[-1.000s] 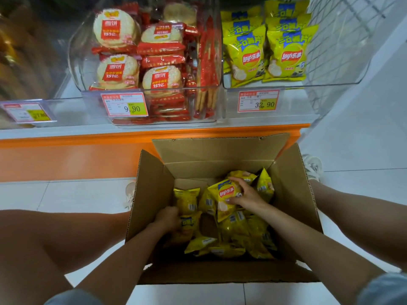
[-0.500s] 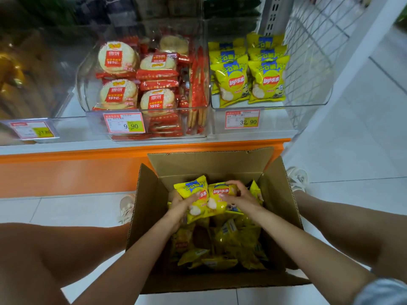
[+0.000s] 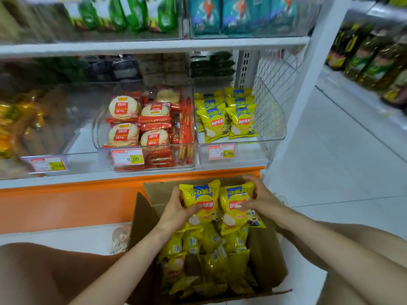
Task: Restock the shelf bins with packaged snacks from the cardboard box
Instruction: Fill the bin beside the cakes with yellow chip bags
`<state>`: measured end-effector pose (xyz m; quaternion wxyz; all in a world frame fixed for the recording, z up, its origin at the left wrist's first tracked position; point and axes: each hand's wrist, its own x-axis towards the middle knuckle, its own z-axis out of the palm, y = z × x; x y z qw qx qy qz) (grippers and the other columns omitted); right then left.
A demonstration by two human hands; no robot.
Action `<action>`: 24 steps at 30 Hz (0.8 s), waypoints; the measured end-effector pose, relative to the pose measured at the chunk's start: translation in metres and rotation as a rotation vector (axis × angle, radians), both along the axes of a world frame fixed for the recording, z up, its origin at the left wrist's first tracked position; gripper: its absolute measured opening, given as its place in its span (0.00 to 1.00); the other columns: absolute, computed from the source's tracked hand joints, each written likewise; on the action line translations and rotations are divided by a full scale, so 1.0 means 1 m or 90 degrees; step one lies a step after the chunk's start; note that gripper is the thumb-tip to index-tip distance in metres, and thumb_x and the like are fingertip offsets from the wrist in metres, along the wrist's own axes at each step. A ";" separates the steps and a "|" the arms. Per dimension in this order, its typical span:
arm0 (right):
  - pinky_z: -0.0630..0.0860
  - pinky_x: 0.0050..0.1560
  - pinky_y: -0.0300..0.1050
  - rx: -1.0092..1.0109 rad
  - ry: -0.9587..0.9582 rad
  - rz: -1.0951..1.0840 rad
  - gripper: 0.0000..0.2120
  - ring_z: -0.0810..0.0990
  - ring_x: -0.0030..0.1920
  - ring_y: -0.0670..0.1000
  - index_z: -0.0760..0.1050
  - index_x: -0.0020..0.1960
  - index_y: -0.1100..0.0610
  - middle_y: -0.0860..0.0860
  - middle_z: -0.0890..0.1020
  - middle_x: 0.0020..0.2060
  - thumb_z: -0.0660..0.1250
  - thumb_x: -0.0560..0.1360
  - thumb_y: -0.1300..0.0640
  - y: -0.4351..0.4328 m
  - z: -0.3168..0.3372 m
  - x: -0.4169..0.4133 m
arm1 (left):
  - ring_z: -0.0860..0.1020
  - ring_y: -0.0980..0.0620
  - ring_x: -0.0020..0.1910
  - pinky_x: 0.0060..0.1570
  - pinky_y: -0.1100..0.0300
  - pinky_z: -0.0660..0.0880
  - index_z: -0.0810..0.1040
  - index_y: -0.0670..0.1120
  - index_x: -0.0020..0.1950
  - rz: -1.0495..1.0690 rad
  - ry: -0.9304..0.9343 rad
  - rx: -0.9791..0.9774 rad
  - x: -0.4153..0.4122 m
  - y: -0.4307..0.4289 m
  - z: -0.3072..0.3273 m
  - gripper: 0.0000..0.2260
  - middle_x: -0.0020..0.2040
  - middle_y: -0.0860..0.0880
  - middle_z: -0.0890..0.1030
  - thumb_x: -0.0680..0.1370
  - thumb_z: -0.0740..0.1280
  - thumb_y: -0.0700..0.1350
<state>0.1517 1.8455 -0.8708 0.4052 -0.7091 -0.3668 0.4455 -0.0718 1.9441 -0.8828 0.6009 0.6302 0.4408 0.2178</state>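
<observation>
An open cardboard box stands on the floor between my knees, with several yellow chip bags inside. My left hand grips one yellow chip bag above the box. Beside it, my right hand grips a second yellow chip bag. Both bags are upright, side by side, in front of the orange shelf base. The clear bin above at the right holds several of the same yellow bags.
A clear bin of red-wrapped rice crackers sits left of the chip bin, with price tags on the fronts. Higher shelves carry green and teal packs. A white wire side panel ends the shelf; the tiled aisle lies to the right.
Both hands have lifted out of the box, each with a yellow chip bag, up toward the shelf. The view has tilted up, showing the higher shelves.
</observation>
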 end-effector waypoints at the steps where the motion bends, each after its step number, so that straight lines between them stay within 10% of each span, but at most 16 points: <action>1: 0.77 0.52 0.43 0.026 -0.002 -0.003 0.37 0.79 0.51 0.47 0.63 0.65 0.48 0.54 0.77 0.59 0.77 0.64 0.67 -0.002 0.012 0.002 | 0.81 0.49 0.52 0.55 0.50 0.77 0.66 0.48 0.60 -0.002 -0.025 0.022 0.001 -0.001 0.010 0.23 0.53 0.45 0.81 0.70 0.74 0.40; 5: 0.78 0.47 0.48 0.163 -0.043 -0.055 0.31 0.79 0.45 0.50 0.66 0.57 0.42 0.57 0.79 0.52 0.75 0.66 0.67 -0.003 0.061 0.012 | 0.80 0.54 0.39 0.40 0.56 0.79 0.61 0.57 0.62 -0.032 -0.055 0.220 0.011 0.003 0.067 0.30 0.48 0.49 0.77 0.70 0.74 0.39; 12: 0.77 0.47 0.44 0.321 -0.221 -0.118 0.31 0.76 0.47 0.54 0.66 0.58 0.40 0.52 0.76 0.54 0.75 0.65 0.63 0.034 0.133 0.036 | 0.79 0.42 0.42 0.45 0.46 0.77 0.60 0.56 0.67 -0.013 -0.048 0.436 0.061 0.046 0.146 0.35 0.56 0.53 0.75 0.68 0.76 0.43; 15: 0.72 0.40 0.30 0.310 -0.300 -0.127 0.29 0.75 0.47 0.51 0.68 0.62 0.52 0.54 0.75 0.53 0.74 0.66 0.68 0.060 0.147 0.051 | 0.77 0.43 0.52 0.52 0.51 0.74 0.62 0.50 0.68 -0.006 0.007 0.483 0.088 0.071 0.159 0.33 0.57 0.52 0.74 0.69 0.75 0.43; 24: 0.68 0.51 0.43 0.164 -0.488 -0.093 0.28 0.74 0.53 0.59 0.67 0.63 0.53 0.59 0.69 0.57 0.73 0.66 0.64 0.122 0.129 0.090 | 0.75 0.41 0.56 0.51 0.54 0.70 0.65 0.48 0.66 -0.060 0.184 0.509 0.154 0.126 0.145 0.29 0.60 0.42 0.76 0.69 0.74 0.42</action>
